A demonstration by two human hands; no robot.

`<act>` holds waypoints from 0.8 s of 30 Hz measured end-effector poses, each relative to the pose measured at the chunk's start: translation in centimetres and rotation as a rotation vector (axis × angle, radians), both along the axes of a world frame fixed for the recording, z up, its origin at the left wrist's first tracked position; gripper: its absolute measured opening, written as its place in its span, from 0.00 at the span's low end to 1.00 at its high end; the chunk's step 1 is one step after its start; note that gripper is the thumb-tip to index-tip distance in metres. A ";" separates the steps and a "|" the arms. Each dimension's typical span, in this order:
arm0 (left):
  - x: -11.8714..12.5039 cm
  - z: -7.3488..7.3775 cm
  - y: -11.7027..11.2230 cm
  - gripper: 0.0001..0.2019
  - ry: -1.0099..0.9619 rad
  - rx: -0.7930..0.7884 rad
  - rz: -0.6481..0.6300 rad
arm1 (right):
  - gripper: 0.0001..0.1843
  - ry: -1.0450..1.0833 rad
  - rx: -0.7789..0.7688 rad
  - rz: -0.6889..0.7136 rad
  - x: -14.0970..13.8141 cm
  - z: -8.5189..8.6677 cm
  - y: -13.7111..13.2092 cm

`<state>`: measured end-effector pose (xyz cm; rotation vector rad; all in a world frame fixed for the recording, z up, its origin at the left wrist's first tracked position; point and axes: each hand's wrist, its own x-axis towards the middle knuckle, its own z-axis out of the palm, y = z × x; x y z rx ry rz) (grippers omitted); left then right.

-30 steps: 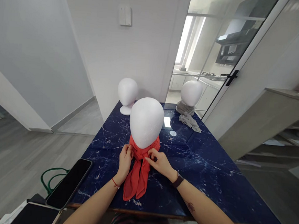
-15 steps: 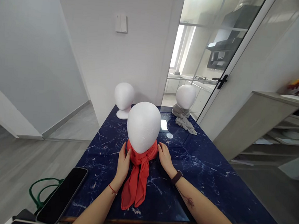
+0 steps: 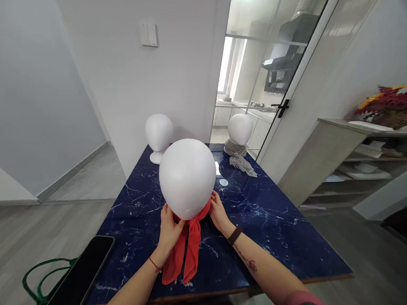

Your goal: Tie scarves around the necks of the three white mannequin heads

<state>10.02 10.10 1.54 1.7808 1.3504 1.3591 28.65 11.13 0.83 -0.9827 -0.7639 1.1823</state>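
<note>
A white foam mannequin head (image 3: 186,179) is at the middle of the table, leaning toward me. Round its neck is a red scarf (image 3: 192,250), knotted in front, its two tails hanging down onto the tabletop. My left hand (image 3: 170,230) wraps the scarfed neck from the left, thumb in front. On the other side my right hand (image 3: 219,214) grips the scarf at the neck, fingers curled. The head hides the back of the neck and some fingertips.
Behind stand a bare foam head (image 3: 158,132) and another foam head (image 3: 240,129) with a grey scarf (image 3: 241,161). A phone (image 3: 83,270) and green handles (image 3: 40,280) are at the left edge of the dark blue marbled table (image 3: 264,232). Shelves (image 3: 372,158) stand at right.
The front foam head has tipped toward me and looks larger. My left hand has closed further round the scarfed neck, thumb forward. The view has swung to the right.
</note>
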 end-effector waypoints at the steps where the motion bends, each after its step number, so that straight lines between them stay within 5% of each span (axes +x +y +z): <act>1: 0.0 -0.1 0.0 0.27 -0.002 -0.003 -0.006 | 0.24 0.013 -0.021 0.026 0.0 0.0 -0.1; 6: -0.1 0.2 -0.3 0.25 0.066 0.010 -0.032 | 0.18 0.048 -0.124 0.266 0.3 -0.1 -0.1; 12: 0.1 1.4 -1.3 0.29 0.131 0.032 -0.065 | 0.14 0.104 -0.144 0.269 0.5 0.1 -0.2; 18: 0.5 1.4 -2.3 0.27 0.148 0.034 -0.202 | 0.12 0.033 -0.126 0.101 3.6 0.7 0.0; 24: 0.8 0.4 -2.1 0.26 0.162 -0.030 -0.239 | 0.10 -0.134 -0.079 -0.269 14.3 -0.1 -1.8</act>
